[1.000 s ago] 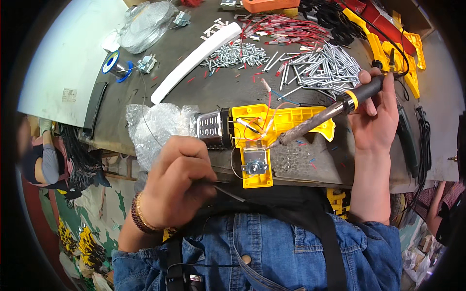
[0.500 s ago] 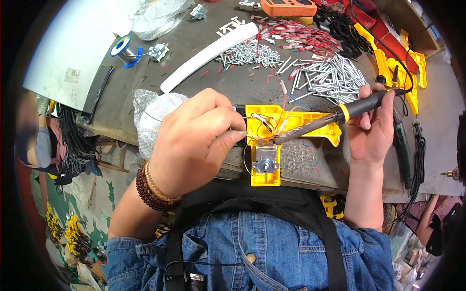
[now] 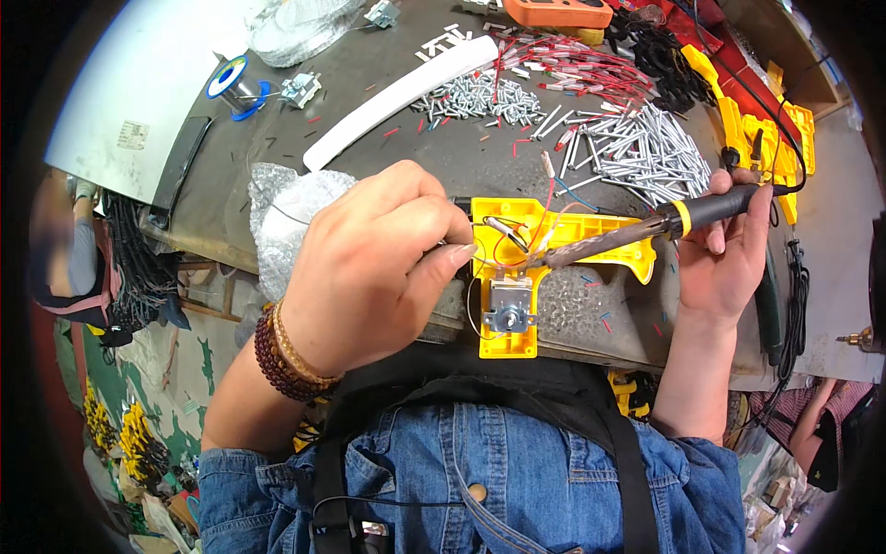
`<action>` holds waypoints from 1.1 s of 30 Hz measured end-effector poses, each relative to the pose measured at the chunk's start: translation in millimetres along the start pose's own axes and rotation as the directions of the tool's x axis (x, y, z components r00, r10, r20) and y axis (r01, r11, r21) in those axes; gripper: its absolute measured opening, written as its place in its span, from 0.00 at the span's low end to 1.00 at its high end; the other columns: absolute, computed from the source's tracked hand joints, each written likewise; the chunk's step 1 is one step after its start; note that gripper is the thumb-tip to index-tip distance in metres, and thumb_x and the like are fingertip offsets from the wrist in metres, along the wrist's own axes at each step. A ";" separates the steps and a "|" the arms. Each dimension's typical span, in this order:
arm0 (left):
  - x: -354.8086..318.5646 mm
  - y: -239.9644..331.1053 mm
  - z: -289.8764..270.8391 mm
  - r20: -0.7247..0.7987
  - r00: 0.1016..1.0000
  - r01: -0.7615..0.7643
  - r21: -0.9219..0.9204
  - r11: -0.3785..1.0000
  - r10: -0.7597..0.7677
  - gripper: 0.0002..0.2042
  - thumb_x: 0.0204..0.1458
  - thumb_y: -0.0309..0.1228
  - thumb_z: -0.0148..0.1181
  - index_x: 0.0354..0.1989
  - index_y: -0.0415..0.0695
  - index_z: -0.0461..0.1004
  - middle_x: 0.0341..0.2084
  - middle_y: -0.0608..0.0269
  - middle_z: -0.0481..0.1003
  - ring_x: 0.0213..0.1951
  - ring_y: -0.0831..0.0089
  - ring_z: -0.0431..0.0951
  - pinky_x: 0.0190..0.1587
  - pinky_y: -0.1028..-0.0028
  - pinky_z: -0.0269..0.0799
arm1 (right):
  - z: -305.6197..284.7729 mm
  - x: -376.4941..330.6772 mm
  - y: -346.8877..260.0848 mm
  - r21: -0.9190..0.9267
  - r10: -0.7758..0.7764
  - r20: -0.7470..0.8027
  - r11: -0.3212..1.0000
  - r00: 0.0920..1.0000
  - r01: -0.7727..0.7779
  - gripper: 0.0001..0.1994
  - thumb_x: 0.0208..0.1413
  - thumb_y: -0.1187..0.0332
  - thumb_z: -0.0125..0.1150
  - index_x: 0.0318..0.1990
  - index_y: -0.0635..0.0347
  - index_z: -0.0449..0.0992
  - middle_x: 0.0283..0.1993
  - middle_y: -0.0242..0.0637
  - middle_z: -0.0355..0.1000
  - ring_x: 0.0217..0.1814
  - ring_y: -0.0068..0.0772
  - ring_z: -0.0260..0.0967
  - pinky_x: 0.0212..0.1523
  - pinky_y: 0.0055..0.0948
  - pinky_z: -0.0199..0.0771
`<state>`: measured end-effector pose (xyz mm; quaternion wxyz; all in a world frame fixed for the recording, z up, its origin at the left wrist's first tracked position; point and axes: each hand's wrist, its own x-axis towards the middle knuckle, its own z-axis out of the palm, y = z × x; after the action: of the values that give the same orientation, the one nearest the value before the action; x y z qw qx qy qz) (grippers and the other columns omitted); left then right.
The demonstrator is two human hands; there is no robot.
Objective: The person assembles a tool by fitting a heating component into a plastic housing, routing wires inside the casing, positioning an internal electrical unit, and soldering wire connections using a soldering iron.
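Observation:
My left hand [image 3: 378, 254] is closed in a pinch on a thin wire at the left edge of a yellow plastic housing half [image 3: 591, 228]; the fingers hide most of the wire. In my right hand [image 3: 729, 249] is a soldering iron [image 3: 711, 209] with a black and yellow handle, held pen-like from the right. Its dark shaft slants down left across the housing. The tip meets, or nearly meets, the terminals above a metal switch block with a round shaft [image 3: 509, 309], seated in the housing's lower arm. Red, white and black wires [image 3: 508, 234] loop inside the housing.
Beyond the housing lie long screws [image 3: 637, 152], short screws [image 3: 480, 100], red wire leads [image 3: 591, 69] and a white curved strip [image 3: 397, 103]. A solder spool [image 3: 237, 88] stands far left, bubble wrap [image 3: 286, 217] nearer. Yellow housings [image 3: 761, 138] lie right, beside the iron's cord.
The view has shifted a little. My right hand and the soldering iron's handle sit slightly farther right and lower; the tip stays at the same terminals. My left hand keeps its pinch.

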<state>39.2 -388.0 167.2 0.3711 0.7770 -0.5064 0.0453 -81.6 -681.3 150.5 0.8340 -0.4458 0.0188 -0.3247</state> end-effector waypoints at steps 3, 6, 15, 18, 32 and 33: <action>1.2 1.0 -0.3 0.001 1.000 -0.006 -0.003 1.000 0.006 0.07 0.44 0.20 0.65 0.30 0.41 0.74 0.29 0.57 0.71 0.32 0.59 0.73 0.35 0.68 0.69 | 2.0 -3.4 2.8 0.009 0.027 0.014 1.000 1.000 -0.027 0.17 0.72 0.54 0.42 0.51 0.56 0.70 0.42 0.38 0.74 0.19 0.12 0.55 0.25 0.16 0.60; 2.6 1.5 -0.2 0.004 1.000 -0.019 0.005 1.000 0.019 0.06 0.44 0.20 0.65 0.30 0.41 0.74 0.29 0.57 0.71 0.32 0.59 0.73 0.35 0.68 0.69 | 3.1 -3.9 2.0 -0.003 0.007 0.017 1.000 1.000 -0.007 0.17 0.72 0.54 0.42 0.51 0.56 0.69 0.42 0.38 0.74 0.19 0.12 0.55 0.25 0.16 0.59; 2.8 0.3 1.6 0.006 1.000 -0.016 0.014 1.000 0.016 0.07 0.42 0.20 0.65 0.29 0.42 0.74 0.28 0.57 0.71 0.31 0.59 0.73 0.34 0.67 0.68 | 7.3 -9.8 8.5 -0.029 -0.001 0.035 1.000 0.999 0.002 0.17 0.71 0.53 0.42 0.53 0.56 0.68 0.43 0.39 0.75 0.20 0.12 0.57 0.27 0.15 0.62; 3.1 0.1 2.0 0.005 1.000 -0.016 0.020 1.000 0.016 0.07 0.42 0.20 0.65 0.29 0.42 0.74 0.27 0.58 0.71 0.31 0.60 0.73 0.34 0.67 0.67 | 6.4 -9.6 8.5 -0.052 -0.020 0.043 0.998 0.999 0.023 0.18 0.71 0.53 0.42 0.53 0.56 0.68 0.43 0.39 0.75 0.21 0.12 0.57 0.26 0.15 0.62; 5.8 0.5 -0.2 -0.003 1.000 -0.020 0.012 1.000 0.020 0.08 0.39 0.19 0.65 0.29 0.41 0.74 0.25 0.58 0.72 0.30 0.59 0.73 0.34 0.67 0.67 | 4.2 -10.0 6.7 -0.058 -0.030 0.054 0.998 0.998 0.033 0.18 0.70 0.52 0.45 0.55 0.55 0.69 0.45 0.39 0.73 0.21 0.11 0.57 0.28 0.14 0.64; 6.6 1.0 -0.2 0.005 1.000 -0.025 0.010 1.000 0.025 0.08 0.39 0.19 0.65 0.29 0.41 0.74 0.25 0.58 0.72 0.30 0.59 0.73 0.34 0.66 0.67 | 3.5 -10.6 5.4 -0.055 -0.015 0.102 0.998 0.995 0.021 0.18 0.70 0.52 0.45 0.56 0.54 0.69 0.47 0.37 0.72 0.21 0.11 0.57 0.31 0.15 0.68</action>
<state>41.6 -393.0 170.8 0.3652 0.7726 -0.5169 0.0505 -86.1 -670.7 145.8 0.8182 -0.4849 -0.0186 -0.3084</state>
